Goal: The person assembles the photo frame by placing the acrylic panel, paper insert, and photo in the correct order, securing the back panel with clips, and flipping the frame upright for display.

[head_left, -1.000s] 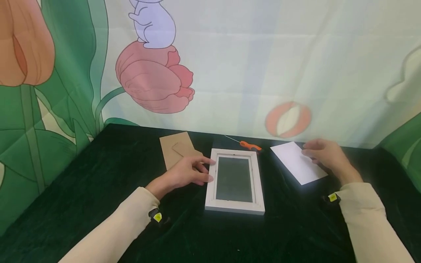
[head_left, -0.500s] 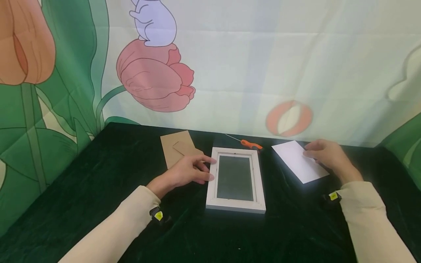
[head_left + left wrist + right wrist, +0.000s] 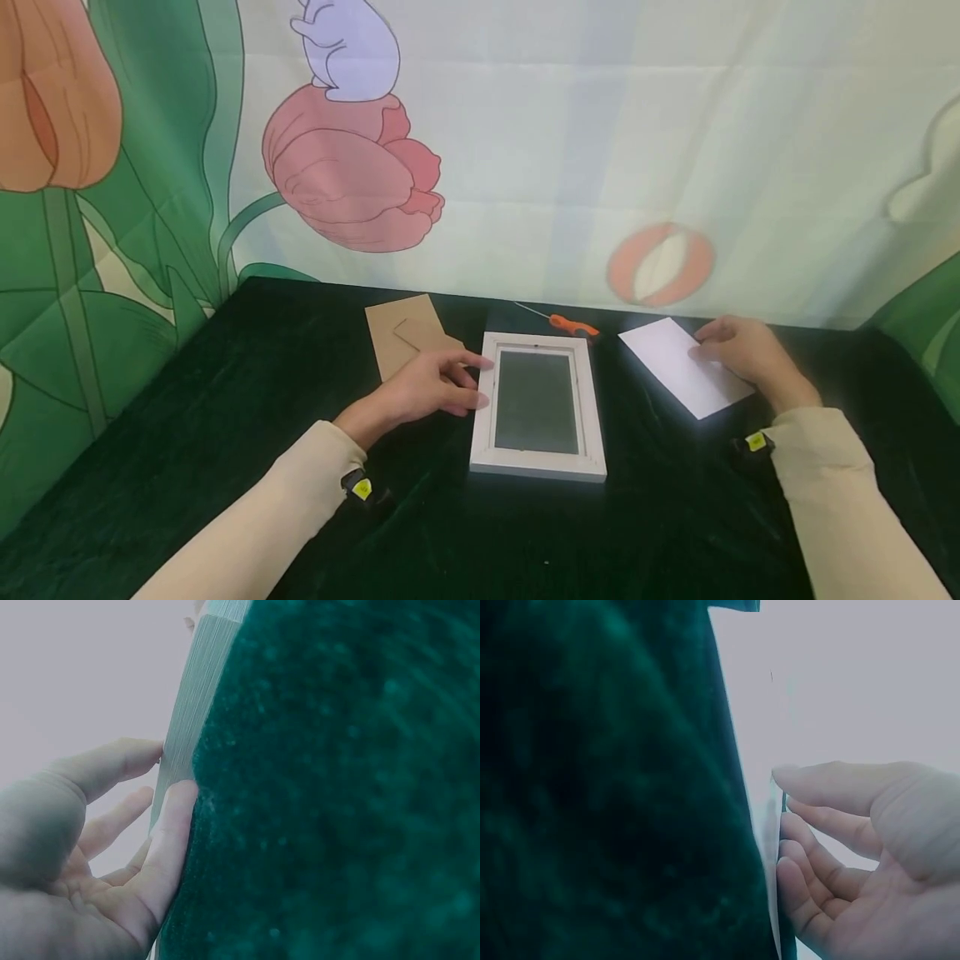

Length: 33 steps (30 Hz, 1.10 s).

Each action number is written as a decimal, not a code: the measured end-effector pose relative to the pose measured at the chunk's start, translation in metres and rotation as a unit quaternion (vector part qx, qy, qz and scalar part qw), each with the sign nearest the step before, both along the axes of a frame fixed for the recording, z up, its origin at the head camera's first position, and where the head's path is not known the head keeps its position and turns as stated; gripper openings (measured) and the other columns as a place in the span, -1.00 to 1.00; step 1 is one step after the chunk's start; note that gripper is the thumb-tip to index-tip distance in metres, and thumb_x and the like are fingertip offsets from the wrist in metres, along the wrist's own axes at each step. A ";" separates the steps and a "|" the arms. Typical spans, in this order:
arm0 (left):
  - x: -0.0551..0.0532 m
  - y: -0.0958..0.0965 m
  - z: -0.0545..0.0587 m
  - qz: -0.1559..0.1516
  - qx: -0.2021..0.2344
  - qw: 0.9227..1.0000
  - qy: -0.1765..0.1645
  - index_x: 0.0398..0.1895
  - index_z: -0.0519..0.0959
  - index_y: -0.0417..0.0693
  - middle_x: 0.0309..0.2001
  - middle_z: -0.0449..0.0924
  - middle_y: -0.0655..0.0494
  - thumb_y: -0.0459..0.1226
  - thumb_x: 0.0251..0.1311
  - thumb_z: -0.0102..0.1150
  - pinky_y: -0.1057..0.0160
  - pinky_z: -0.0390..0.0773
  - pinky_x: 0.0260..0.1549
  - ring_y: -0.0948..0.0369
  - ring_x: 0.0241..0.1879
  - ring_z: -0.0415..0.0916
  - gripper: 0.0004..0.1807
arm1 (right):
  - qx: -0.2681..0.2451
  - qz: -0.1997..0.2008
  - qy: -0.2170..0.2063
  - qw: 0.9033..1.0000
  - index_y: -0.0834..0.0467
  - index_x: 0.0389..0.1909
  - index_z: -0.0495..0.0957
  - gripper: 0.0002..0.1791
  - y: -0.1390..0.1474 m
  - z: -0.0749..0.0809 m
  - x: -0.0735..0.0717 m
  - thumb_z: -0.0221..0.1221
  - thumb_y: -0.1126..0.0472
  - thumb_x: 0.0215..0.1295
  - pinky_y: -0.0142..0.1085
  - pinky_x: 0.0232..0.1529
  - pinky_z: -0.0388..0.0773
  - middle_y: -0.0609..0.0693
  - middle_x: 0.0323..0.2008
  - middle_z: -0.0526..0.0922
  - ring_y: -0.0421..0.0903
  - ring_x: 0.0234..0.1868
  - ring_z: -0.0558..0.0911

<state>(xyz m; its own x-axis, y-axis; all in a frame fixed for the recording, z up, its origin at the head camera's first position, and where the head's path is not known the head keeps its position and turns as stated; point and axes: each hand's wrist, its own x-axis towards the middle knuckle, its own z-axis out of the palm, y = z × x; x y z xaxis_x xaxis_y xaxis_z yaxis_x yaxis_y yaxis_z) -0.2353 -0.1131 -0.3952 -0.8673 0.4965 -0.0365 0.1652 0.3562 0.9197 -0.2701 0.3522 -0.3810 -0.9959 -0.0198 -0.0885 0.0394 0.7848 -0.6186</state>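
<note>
A white picture frame (image 3: 487, 454) with a dark pane in it lies on the dark green cloth. My left hand (image 3: 420, 385) touches its left border with thumb and fingers extended; in the left wrist view the fingertips (image 3: 180, 796) rest along the frame's side (image 3: 191, 705). On the right, my right hand (image 3: 750, 358) pinches the right edge of a blank white sheet (image 3: 678, 367) between thumb and fingers. The right wrist view shows the thumb on one face of the sheet (image 3: 742, 712); the fingers' contact is partly hidden.
A brown backing board (image 3: 401, 333) with a flap lies behind the left hand, partly covered by it. Behind the frame lies an orange-handled tool (image 3: 572, 326) with a thin metal shaft. A printed curtain (image 3: 525, 167) hangs at the table's back edge.
The right hand now tilts the sheet slightly, its near corner shifting right and its surface darkening near the hand. The left hand stays on the frame.
</note>
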 end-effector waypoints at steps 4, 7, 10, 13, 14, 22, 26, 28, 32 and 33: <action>0.001 0.000 -0.001 0.003 -0.002 1.000 -0.003 0.40 0.55 -0.16 -0.07 0.64 -0.12 -0.30 0.30 0.47 0.10 0.76 -0.07 0.01 -0.16 0.72 -0.40 | 0.011 0.001 0.000 1.000 0.43 0.28 0.49 -0.46 -0.002 0.001 -0.001 0.29 0.12 0.49 0.16 0.01 0.60 0.48 0.18 0.50 0.34 0.03 0.50; 0.001 0.000 0.000 0.006 -0.002 1.000 -0.003 0.40 0.55 -0.14 -0.06 0.64 -0.12 -0.30 0.30 0.47 0.11 0.76 -0.07 0.01 -0.15 0.72 -0.40 | 0.013 -0.002 -0.001 1.000 0.44 0.27 0.49 -0.45 -0.002 0.001 -0.003 0.30 0.13 0.48 0.18 0.03 0.60 0.47 0.18 0.51 0.34 0.03 0.50; 0.001 0.000 0.001 0.003 -0.002 1.000 -0.001 0.40 0.55 -0.16 -0.06 0.63 -0.12 -0.30 0.31 0.46 0.10 0.76 -0.07 0.01 -0.15 0.72 -0.40 | 0.010 -0.012 -0.012 1.000 0.42 0.30 0.47 -0.43 -0.001 0.000 -0.005 0.28 0.09 0.49 0.23 0.10 0.57 0.46 0.23 0.48 0.35 0.07 0.48; 0.001 0.000 0.001 0.002 -0.001 1.000 -0.002 0.40 0.55 -0.15 -0.06 0.64 -0.11 -0.30 0.30 0.47 0.10 0.76 -0.07 0.01 -0.15 0.71 -0.40 | 0.001 -0.026 -0.027 0.999 0.40 0.34 0.45 -0.39 0.002 -0.002 -0.006 0.25 0.03 0.51 0.33 0.19 0.51 0.46 0.30 0.43 0.39 0.15 0.45; 0.001 0.000 0.001 0.001 -0.001 1.000 -0.002 0.40 0.55 -0.15 -0.06 0.64 -0.11 -0.29 0.30 0.47 0.10 0.76 -0.07 0.01 -0.15 0.72 -0.40 | -0.003 -0.029 -0.033 0.999 0.39 0.36 0.43 -0.37 0.004 -0.002 -0.006 0.24 0.01 0.52 0.34 0.22 0.50 0.46 0.32 0.42 0.40 0.17 0.44; 0.001 0.001 -0.001 -0.001 -0.002 1.000 -0.002 0.40 0.55 -0.16 -0.07 0.64 -0.11 -0.29 0.31 0.46 0.10 0.76 -0.07 0.01 -0.16 0.72 -0.40 | -0.046 -0.060 -0.071 0.995 0.35 0.50 0.30 -0.22 0.011 0.002 -0.003 0.12 -0.16 0.58 0.37 0.27 0.45 0.47 0.41 0.33 0.44 0.27 0.39; 0.000 0.001 0.000 -0.003 -0.002 1.000 -0.002 0.40 0.54 -0.17 -0.07 0.63 -0.13 -0.29 0.31 0.46 0.09 0.76 -0.06 0.01 -0.16 0.71 -0.40 | -0.060 -0.063 -0.062 0.994 0.35 0.51 0.29 -0.23 0.010 0.009 -0.002 0.06 -0.17 0.61 0.33 0.29 0.46 0.45 0.41 0.33 0.42 0.28 0.38; -0.001 0.001 0.001 -0.003 -0.002 1.000 -0.002 0.40 0.54 -0.17 -0.07 0.63 -0.13 -0.30 0.31 0.46 0.09 0.76 -0.06 0.01 -0.16 0.71 -0.40 | -0.063 -0.058 -0.057 0.995 0.35 0.51 0.30 -0.25 0.009 0.014 0.000 0.05 -0.15 0.63 0.31 0.28 0.47 0.44 0.40 0.34 0.40 0.26 0.39; -0.001 0.000 0.001 -0.002 -0.004 1.000 0.000 0.40 0.55 -0.17 -0.07 0.64 -0.12 -0.30 0.31 0.46 0.09 0.76 -0.07 0.01 -0.16 0.71 -0.40 | -0.058 -0.048 -0.050 0.996 0.34 0.49 0.32 -0.30 0.006 0.023 0.002 0.07 -0.10 0.63 0.29 0.28 0.48 0.43 0.38 0.36 0.38 0.24 0.41; -0.001 0.000 0.001 -0.002 -0.004 1.000 -0.001 0.39 0.55 -0.17 -0.06 0.64 -0.12 -0.30 0.31 0.46 0.09 0.76 -0.07 0.01 -0.16 0.71 -0.40 | -0.057 -0.047 -0.048 0.996 0.33 0.49 0.32 -0.31 0.005 0.025 0.002 0.08 -0.09 0.63 0.27 0.28 0.49 0.42 0.38 0.37 0.37 0.23 0.42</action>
